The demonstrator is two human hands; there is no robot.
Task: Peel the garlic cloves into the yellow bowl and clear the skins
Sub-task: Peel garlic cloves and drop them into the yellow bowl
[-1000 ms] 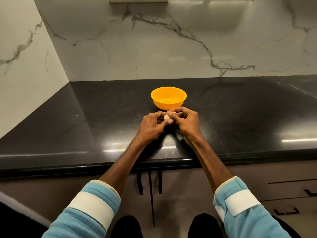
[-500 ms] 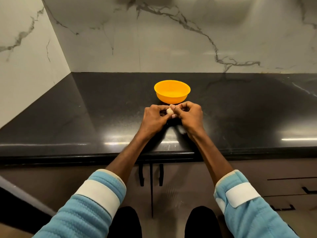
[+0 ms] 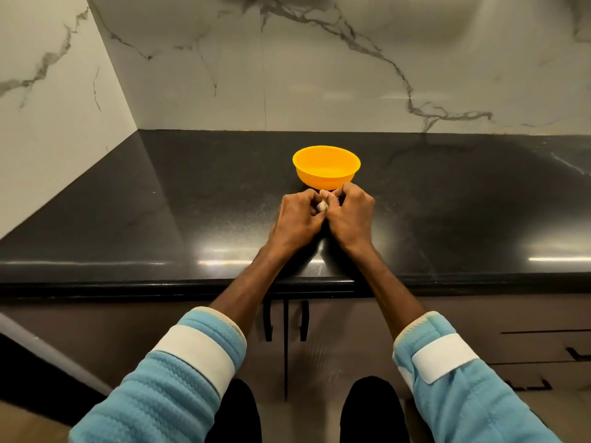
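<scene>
Garlic clove sits pinched between left hand and right hand, both curled round it, at 6 o'clock of the yellow bowl, likely so peeled cloves drop straight in.

Garlic clove mostly behind fingers

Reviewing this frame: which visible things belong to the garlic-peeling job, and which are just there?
Part of the job:
garlic, held between left hand and right hand
yellow bowl, just beyond the hands

Just there:
black countertop
marble wall
cabinet handles
</scene>
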